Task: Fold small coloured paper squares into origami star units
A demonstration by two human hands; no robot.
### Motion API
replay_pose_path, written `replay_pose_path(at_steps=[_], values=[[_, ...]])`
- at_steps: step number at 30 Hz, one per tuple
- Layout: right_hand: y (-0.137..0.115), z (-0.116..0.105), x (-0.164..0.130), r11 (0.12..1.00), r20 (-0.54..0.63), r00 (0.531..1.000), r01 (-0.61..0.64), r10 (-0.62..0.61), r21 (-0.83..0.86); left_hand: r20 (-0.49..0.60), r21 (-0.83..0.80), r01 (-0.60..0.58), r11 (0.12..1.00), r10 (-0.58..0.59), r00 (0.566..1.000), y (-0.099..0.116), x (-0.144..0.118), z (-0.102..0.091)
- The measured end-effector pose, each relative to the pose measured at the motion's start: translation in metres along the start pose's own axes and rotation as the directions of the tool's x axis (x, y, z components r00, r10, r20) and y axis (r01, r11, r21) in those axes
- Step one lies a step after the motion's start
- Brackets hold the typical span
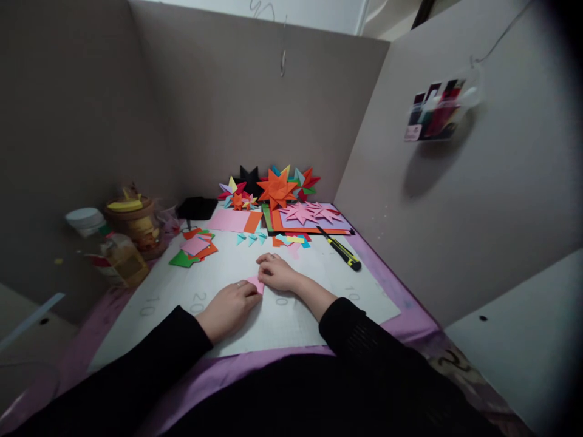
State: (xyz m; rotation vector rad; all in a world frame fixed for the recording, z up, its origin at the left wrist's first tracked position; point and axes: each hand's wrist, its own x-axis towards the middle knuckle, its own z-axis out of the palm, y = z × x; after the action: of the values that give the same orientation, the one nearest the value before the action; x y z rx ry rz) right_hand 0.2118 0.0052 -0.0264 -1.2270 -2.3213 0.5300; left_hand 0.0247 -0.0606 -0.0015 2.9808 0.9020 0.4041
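Observation:
A small piece of pink paper (256, 283) lies on the white board (310, 328) between my hands. My left hand (230, 308) rests over its near left part with the fingers closed on it. From the right, my right hand (279, 273) touches the paper's far edge with thumb and bent fingers pressed together. The fingers cover part of the paper, so its full shape is hidden. Beyond my hands sit several small folded light-blue pieces (252, 239) in a row and some paper scraps (294, 241).
A yellow-black utility knife (341, 250) lies on the right. Loose coloured squares (195, 246) are at left, beside a bottle (125, 258) and a brown pot (136, 221). Folded paper stars (277, 188) stand against the back wall; pink stars (300, 212) lie on stacked sheets.

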Motion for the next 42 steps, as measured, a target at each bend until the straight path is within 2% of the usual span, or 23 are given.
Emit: replay_pose_path(at_steps=[3,9,16,21,23,31,35,42], values=[[-0.001,0.002,0.0,1.0,-0.009,1.0,-0.022,0.022,-0.009,0.059,0.044,0.027,0.999,-0.03,0.998,0.003,-0.001,-0.001],[-0.002,0.004,0.0,0.999,-0.036,0.998,-0.041,0.041,-0.011,0.092,0.087,0.037,0.996,-0.045,0.995,0.009,-0.001,-0.003],[0.001,0.002,-0.001,0.999,-0.049,0.998,-0.029,0.031,0.037,0.101,0.036,0.062,0.997,-0.065,0.993,0.017,-0.005,-0.004],[0.01,-0.015,-0.004,0.978,0.083,0.985,0.14,-0.154,0.156,0.12,0.008,0.089,0.996,-0.09,0.989,0.017,-0.006,-0.003],[0.012,-0.018,-0.005,0.967,0.103,0.976,0.173,-0.194,0.184,0.124,0.017,0.1,0.995,-0.101,0.987,0.016,-0.006,-0.003],[0.015,-0.019,-0.004,0.961,0.152,0.966,0.174,-0.209,0.215,0.143,0.04,0.07,0.997,-0.075,0.987,0.017,-0.005,-0.011],[0.018,-0.024,-0.006,0.957,0.192,0.963,0.134,-0.187,0.257,0.168,0.065,0.043,0.997,-0.054,0.984,0.018,-0.004,-0.016],[0.016,-0.03,-0.008,0.941,0.209,0.961,0.11,-0.183,0.319,0.154,0.031,0.023,0.999,-0.027,0.988,0.015,-0.006,-0.013]])
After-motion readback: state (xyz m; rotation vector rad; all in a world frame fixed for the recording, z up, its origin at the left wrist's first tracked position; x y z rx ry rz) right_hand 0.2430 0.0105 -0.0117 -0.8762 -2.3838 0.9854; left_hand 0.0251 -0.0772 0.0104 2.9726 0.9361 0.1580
